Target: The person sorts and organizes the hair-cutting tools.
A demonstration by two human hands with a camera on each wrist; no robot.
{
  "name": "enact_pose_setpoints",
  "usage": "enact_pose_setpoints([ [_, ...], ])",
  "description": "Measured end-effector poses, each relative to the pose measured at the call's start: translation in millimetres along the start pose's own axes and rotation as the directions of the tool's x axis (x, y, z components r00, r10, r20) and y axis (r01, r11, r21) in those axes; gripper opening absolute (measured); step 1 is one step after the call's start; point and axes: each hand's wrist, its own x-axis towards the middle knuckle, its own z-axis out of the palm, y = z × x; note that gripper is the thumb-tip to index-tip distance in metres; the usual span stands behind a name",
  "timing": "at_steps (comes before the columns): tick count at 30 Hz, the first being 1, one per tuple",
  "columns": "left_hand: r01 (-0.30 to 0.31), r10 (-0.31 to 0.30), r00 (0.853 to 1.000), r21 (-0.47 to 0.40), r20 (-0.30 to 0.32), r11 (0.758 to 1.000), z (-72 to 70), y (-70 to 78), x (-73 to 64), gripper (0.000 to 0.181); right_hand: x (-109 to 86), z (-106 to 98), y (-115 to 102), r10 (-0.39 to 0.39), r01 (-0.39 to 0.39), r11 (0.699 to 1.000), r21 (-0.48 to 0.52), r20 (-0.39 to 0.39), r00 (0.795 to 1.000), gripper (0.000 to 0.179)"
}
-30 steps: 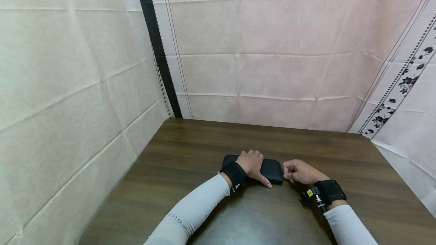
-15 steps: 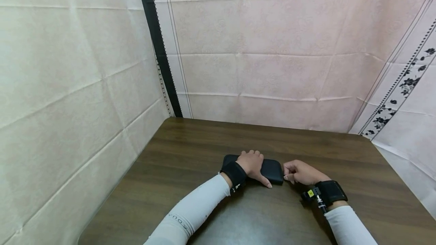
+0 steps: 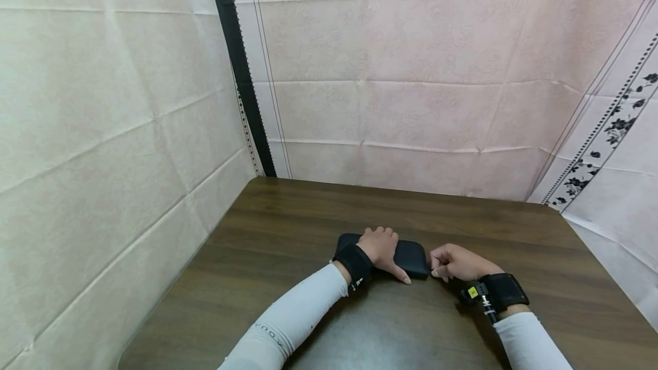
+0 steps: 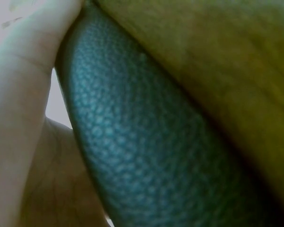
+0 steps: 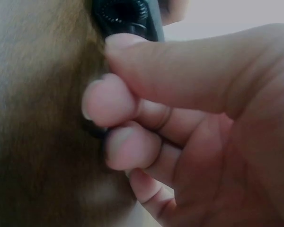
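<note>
A black zip case point(image 3: 409, 258) with a pebbled, leather-like surface lies on the brown table. My left hand point(image 3: 379, 247) spans its top, fingers over the far edge and thumb down along the near edge, and holds it. The pebbled side of the case point(image 4: 132, 137) fills the middle of the left wrist view, beside the thumb. Close by the right end of the case, my right hand point(image 3: 456, 262) has thumb and curled fingers pinched together. In the right wrist view, zipper teeth point(image 5: 142, 9) show at the case's end, and a dark zipper pull point(image 5: 95, 130) peeks out below the fingertips, mostly hidden.
The wood-grain table point(image 3: 288, 227) reaches back to a hanging pale cloth point(image 3: 421, 101). Another pale cloth point(image 3: 103, 159) hangs along the left side. Black bands with small cameras point(image 3: 473, 293) sit on both wrists.
My right hand has shifted slightly to the right, a little away from the case's end. The left hand and the case have hardly moved.
</note>
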Motion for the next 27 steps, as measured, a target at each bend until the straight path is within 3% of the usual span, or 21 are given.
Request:
enact_pose_setpoints([
  [16,0.005,-0.005,1.0,-0.015,-0.02,1.0,1.3,0.8,-1.1,0.113,-1.7,0,-4,-0.058,0.052,0.995,0.084,0.062,0.996,0.012],
  [27,0.025,-0.025,0.999,-0.021,-0.031,0.999,0.9,0.8,-2.9,0.113,4.2,6,-11,-0.104,0.101,0.994,0.049,0.071,0.992,0.017],
])
